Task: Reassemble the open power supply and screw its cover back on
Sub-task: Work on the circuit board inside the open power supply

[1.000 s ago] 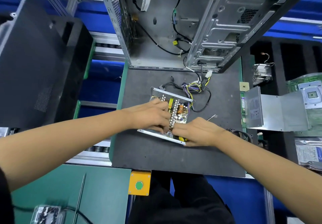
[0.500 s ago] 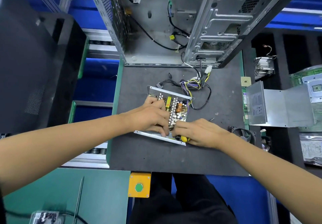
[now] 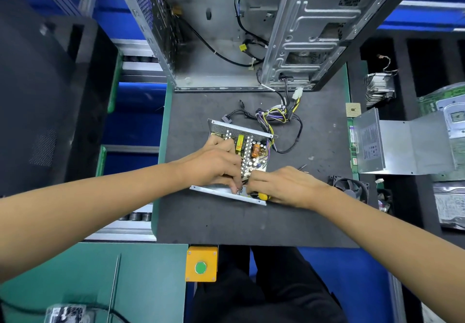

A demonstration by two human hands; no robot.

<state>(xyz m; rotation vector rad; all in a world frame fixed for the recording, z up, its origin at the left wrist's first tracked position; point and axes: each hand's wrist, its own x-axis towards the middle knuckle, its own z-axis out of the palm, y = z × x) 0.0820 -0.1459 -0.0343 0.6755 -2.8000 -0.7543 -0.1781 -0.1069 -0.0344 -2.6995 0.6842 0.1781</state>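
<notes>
Bare mat [image 3: 226,222] nearside; cables [image 3: 281,119], perhaps loose, behind.

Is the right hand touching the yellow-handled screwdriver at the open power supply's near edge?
Touching. The head view shows the right hand curled over the yellow-handled screwdriver, whose handle pokes out beneath the fingers at the open power supply.

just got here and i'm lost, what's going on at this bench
A person is working on an open power supply lying on the dark mat, its circuit board exposed. The left hand rests on the board with fingertips curled at its near edge. The right hand grips a yellow-handled screwdriver at that same edge. The grey metal cover lies off to the right, not yet fitted. An opened computer case stands behind.
</notes>
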